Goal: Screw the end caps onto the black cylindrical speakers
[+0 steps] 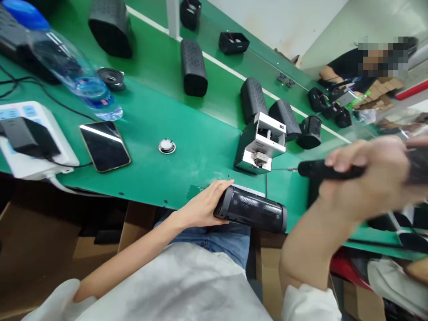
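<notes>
My left hand [210, 203] is wrapped round one end of a black speaker [252, 208], which lies on its side at the table's front edge, above my lap. In my right hand [371, 176], slightly blurred, is a black electric screwdriver [316, 170]. Its thin bit points left, with the tip close to the front of a metal screw feeder [261, 145]; whether they touch I cannot tell. Whether a screw sits on the bit is too small to see.
Black speaker housings [194, 67] stand along the green belt behind. A phone [105, 146], a water bottle [73, 71], a power strip [36, 129], a loose speaker driver [111, 79] and a small round metal dish [166, 146] lie leftward. Another person [347, 67] sits across at the far right.
</notes>
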A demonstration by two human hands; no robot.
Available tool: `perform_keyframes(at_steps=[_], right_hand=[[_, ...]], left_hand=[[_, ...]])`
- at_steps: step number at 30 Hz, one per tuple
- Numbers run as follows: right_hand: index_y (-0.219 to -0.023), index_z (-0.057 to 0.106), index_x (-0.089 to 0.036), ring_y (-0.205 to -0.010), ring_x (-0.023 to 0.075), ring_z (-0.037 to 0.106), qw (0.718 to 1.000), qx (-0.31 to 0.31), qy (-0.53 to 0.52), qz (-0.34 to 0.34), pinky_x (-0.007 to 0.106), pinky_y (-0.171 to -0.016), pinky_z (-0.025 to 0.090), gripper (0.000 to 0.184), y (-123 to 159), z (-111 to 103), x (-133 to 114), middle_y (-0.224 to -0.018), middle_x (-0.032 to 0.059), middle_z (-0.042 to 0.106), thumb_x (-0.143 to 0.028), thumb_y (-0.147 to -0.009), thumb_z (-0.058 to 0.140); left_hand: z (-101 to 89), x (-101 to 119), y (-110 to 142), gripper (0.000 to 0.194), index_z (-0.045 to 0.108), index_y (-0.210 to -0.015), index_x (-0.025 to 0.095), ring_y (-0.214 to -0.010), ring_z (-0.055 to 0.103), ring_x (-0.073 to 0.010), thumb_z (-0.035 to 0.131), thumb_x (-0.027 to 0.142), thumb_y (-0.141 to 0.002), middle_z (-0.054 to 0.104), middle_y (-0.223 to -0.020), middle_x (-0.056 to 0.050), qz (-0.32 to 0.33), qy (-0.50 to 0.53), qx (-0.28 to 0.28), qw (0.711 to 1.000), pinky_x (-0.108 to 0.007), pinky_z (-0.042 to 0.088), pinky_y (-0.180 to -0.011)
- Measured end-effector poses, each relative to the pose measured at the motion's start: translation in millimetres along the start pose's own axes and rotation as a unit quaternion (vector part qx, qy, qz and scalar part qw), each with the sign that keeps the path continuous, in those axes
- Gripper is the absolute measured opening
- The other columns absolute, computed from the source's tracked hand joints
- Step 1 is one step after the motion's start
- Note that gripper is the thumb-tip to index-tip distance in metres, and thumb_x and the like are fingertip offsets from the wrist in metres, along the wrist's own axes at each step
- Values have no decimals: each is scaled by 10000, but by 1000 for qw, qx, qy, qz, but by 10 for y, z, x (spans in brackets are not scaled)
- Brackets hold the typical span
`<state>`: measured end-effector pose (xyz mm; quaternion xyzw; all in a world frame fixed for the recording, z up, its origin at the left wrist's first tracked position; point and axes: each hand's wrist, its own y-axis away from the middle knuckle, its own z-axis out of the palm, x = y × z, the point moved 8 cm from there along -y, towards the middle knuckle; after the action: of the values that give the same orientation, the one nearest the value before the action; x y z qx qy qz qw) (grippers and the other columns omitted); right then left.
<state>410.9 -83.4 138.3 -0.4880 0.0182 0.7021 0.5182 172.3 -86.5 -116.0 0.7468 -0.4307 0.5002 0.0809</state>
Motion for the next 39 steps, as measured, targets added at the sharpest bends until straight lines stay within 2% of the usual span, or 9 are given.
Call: perform_keyframes(at_steps=[1, 3, 6, 9, 18, 24, 32, 37, 39], right_hand=[[-980, 619, -273, -429, 116, 484, 994, -52, 38, -88, 249, -415, 436, 287, -92, 126, 47, -612, -115, 446, -18, -852, 648], [-1004, 600, -253, -408, 103, 454, 973, -127, 85, -172, 236, -398, 419, 219, -183, 288, 240, -586, -130, 440, -80, -873, 631], [-1011, 587, -248, -390, 86, 431, 964, -165, 96, -184, 225, -389, 402, 175, -225, 312, 485, -568, -139, 440, -112, -919, 647], [-1043, 615, -240, -395, 95, 455, 963, -186, 104, -168, 258, -384, 407, 200, -203, 300, 587, -595, -120, 486, -135, -937, 747], [-956, 607, -224, -364, 85, 452, 963, -172, 80, -193, 232, -342, 371, 160, -229, 366, 435, -563, -123, 479, -83, -893, 649], [-1019, 598, -200, -385, 89, 486, 965, -184, 69, -171, 223, -369, 411, 162, -241, 377, 558, -589, -144, 507, -116, -890, 646], [-1057, 561, -223, -386, 69, 457, 963, -163, 100, -192, 192, -372, 369, 196, -260, 324, 597, -582, -165, 449, -82, -931, 611], [-1051, 564, -210, -405, 49, 465, 962, -139, 94, -215, 165, -405, 408, 239, -218, 309, 353, -634, -148, 483, -1, -937, 535], [-1070, 549, -221, -437, 45, 500, 979, -118, 91, -141, 153, -464, 448, 232, -325, 255, 298, -654, -147, 481, -4, -1000, 506]], left_hand=[[-2, -3, -3, 1377, 95, -1843, 337, -1636, 520, -494, 1034, 327, -835, 457, -1754, -243, -2, -3, -3, 1000, -726, 529, -1301], [0, -13, -5, 1386, 103, -1843, 332, -1644, 511, -493, 1044, 305, -825, 448, -1761, -247, -9, -6, -12, 1000, -720, 526, -1309], [0, -23, -3, 1378, 117, -1840, 333, -1648, 506, -496, 1051, 330, -827, 438, -1766, -247, -14, -6, -18, 1000, -726, 518, -1317], [-5, -27, -2, 1360, 114, -1841, 342, -1651, 502, -493, 1038, 347, -844, 434, -1769, -243, -16, -2, -19, 1000, -728, 511, -1323], [-7, -23, -13, 1409, 106, -1840, 355, -1645, 506, -497, 1066, 306, -809, 436, -1767, -232, -14, 1, -21, 1000, -719, 505, -1332], [-3, -24, -9, 1459, 75, -1840, 378, -1639, 508, -501, 1087, 281, -794, 441, -1755, -231, -14, -6, -16, 1000, -718, 518, -1320], [-9, -6, -13, 1435, 86, -1847, 366, -1627, 516, -508, 1074, 289, -809, 454, -1745, -238, -4, -4, -13, 1000, -730, 520, -1310], [-5, -19, -20, 1441, 97, -1843, 357, -1621, 521, -502, 1081, 281, -793, 466, -1737, -235, -3, -2, -10, 1000, -733, 516, -1312], [-3, -23, -20, 1440, 98, -1846, 357, -1626, 518, -504, 1078, 283, -793, 465, -1741, -233, -3, -2, -9, 1000, -736, 512, -1315]])
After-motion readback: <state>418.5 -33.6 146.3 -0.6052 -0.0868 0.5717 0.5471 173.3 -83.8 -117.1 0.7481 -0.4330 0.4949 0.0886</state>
